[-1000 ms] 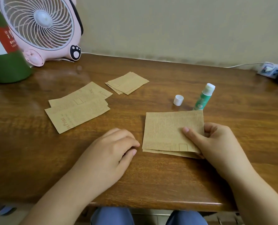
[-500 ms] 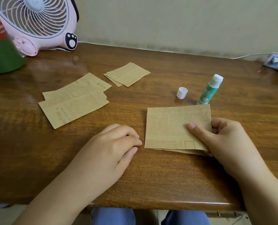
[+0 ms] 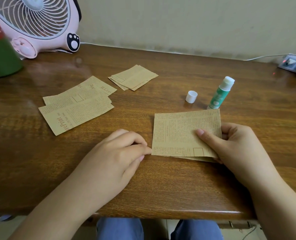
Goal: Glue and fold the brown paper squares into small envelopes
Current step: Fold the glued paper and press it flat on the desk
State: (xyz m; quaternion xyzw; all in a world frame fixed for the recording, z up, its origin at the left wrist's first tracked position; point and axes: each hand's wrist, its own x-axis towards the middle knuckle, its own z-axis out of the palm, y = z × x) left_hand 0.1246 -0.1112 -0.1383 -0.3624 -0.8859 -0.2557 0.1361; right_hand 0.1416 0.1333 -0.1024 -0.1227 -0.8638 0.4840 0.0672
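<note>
Centrally, the folded paper square point(image 3: 180, 134), thin brown kraft stock printed with newspaper-style text and a small outlined box, lies on the glossy wood-grain counter point(image 3: 161, 187); all positions below refer to it. A lower layer shows along its near edge, so it is folded or doubled; which one cannot be determined. The right hand point(image 3: 230, 144) grasps its right edge, thumb flat on top, fingers curled behind and partly hidden. The left hand point(image 3: 116, 156) rests knuckles-up just left of it, fingers curled loosely, one fingertip at the sheet's lower left corner; actual contact is unclear. Behind its right corner stands a tilted green glue stick point(image 3: 220, 94), uncapped, base hidden by the sheet; the white cylindrical cap point(image 3: 191, 96) sits beside it. Far left lie flat rectangular printed sheets point(image 3: 76, 106); behind them, a smaller stack of folded pieces point(image 3: 133, 77). A pink fan point(image 3: 36, 25) is cropped at the frame's top left corner.
</note>
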